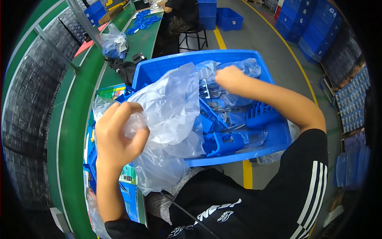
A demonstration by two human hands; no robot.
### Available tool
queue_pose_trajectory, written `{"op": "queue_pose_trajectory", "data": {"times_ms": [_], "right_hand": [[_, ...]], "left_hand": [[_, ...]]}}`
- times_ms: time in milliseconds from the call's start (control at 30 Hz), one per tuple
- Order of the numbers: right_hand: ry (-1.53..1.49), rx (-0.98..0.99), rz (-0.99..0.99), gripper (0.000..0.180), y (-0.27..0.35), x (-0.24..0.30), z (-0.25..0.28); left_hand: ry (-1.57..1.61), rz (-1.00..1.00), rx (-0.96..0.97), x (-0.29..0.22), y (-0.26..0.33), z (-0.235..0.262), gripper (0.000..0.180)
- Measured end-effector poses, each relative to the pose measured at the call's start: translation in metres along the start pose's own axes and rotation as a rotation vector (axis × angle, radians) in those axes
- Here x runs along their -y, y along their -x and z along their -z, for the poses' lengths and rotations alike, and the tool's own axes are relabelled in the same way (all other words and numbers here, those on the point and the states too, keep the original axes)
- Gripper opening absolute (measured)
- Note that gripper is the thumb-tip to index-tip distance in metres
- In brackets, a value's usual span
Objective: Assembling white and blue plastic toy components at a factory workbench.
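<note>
Left hand (115, 133) has its fingers curled tight, gripping a bunched clear plastic bag (169, 115) over the blue bin's (159, 69) near-left edge. Blue plastic parts (227, 141) sit bagged inside the bin. Right hand (230, 77) is fisted down among the bags at the far side; can't tell what it holds.

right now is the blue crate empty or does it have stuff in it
Not empty: the blue crate holds blue plastic parts and clear bags, with the right hand reaching inside.
</note>
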State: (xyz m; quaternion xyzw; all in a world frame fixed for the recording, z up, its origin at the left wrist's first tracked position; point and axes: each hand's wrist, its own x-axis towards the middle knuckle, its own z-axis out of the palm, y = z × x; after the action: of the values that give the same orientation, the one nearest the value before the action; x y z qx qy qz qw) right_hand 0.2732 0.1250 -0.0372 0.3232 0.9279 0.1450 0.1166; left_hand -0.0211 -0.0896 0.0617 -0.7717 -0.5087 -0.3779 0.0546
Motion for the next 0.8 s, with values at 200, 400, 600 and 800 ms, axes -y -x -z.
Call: {"op": "queue_pose_trajectory", "data": {"times_ms": [200, 400, 600, 800], "right_hand": [[-0.114, -0.179, -0.105, 0.014, 0.047, -0.057, 0.033], [-0.841, -0.497, -0.256, 0.009, 0.084, -0.069, 0.046], [-0.963, -0.458, -0.181, 0.019, 0.087, -0.081, 0.081], [-1.378, -0.503, 0.394, 0.025, 0.060, -0.017, 0.155]], "left_hand": [[0.047, 0.050, 0.016, -0.004, -0.006, -0.005, 0.023], [0.137, -0.042, 0.058, -0.011, -0.031, -0.018, 0.023], [0.153, 0.008, 0.357, -0.036, -0.074, -0.034, 0.074], [0.361, -0.066, 0.275, -0.043, -0.096, -0.083, 0.045]]}}
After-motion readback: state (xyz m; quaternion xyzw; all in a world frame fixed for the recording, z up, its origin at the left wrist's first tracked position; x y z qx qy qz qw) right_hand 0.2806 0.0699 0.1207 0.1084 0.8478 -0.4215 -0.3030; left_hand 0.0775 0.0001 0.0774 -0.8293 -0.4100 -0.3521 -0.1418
